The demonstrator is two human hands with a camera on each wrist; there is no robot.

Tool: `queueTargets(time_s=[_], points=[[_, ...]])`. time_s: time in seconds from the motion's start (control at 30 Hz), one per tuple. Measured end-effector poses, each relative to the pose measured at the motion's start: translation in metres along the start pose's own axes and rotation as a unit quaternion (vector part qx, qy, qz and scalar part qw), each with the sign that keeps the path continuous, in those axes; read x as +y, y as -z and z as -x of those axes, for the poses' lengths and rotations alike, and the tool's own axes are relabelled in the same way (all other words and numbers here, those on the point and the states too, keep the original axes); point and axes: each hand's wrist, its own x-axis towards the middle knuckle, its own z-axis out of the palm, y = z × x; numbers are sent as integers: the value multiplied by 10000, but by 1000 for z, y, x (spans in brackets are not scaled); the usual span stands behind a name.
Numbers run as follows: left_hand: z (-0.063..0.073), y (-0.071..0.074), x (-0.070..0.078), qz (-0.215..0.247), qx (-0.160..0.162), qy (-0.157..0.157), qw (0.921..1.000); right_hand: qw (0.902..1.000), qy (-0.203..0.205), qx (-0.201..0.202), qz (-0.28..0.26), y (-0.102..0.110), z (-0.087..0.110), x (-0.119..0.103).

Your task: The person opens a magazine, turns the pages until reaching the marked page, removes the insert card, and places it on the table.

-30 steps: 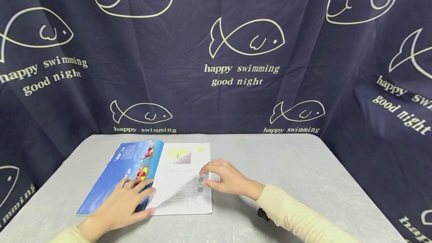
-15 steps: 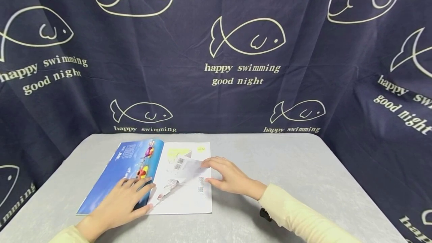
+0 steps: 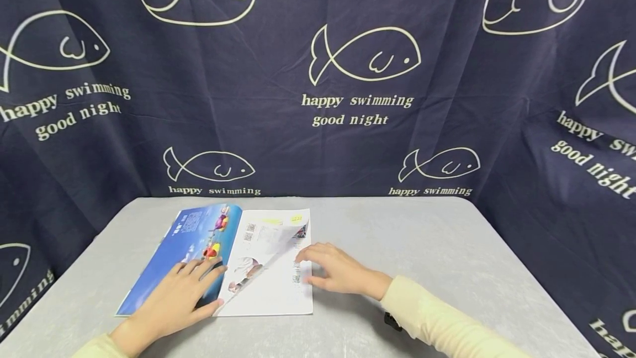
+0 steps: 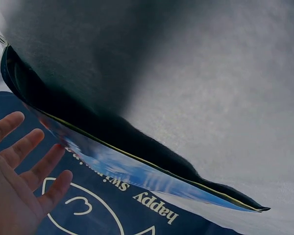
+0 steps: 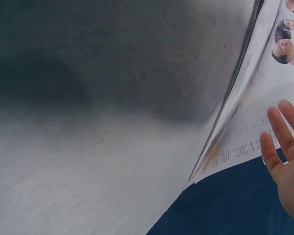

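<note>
An open magazine lies on the grey table, its left page showing a blue sky and bright floats. My left hand rests on that left page near the spine, fingers spread. On the right side, a white leaf is curled over diagonally from its lower right corner, showing a printed picture on its underside. My right hand is at the magazine's right edge, its fingertips over the page below the curled leaf, with nothing visibly pinched. The left wrist view shows the left hand spread beside the magazine's lower edge. In the right wrist view, the right hand's fingers look extended.
The grey table extends to the right of the magazine and in front of it. A dark blue curtain printed with fish and lettering hangs behind and at both sides. A small black object shows under the right sleeve.
The leaf on the right has curled further up and to the left, exposing more of its underside and the page beneath. The right hand has lowered slightly; the left hand has stayed in place.
</note>
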Motion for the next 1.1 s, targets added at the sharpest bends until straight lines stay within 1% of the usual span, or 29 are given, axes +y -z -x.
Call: queueTargets(time_s=[0.27,0.43,0.53,0.73,0.87,1.0,1.1], points=[[-1,0,0,6,258,-47,9997,9992,30,-376,143,-5,3,-2],[-1,0,0,-35,344,-14,9994,9970,-157,-739,195,-7,4,-6],[-1,0,0,-33,385,36,9992,9956,-236,-875,246,-9,5,-8],[-1,0,-1,20,458,147,9988,9936,-254,-1040,353,-10,7,-10],[-1,0,-1,62,535,181,9984,9929,-211,-1081,444,-11,8,-11],[-2,0,-1,137,603,148,9980,9925,-145,-1092,533,-12,8,-11],[-2,-1,-2,216,670,55,9975,9922,-108,-1102,575,-14,9,-11]])
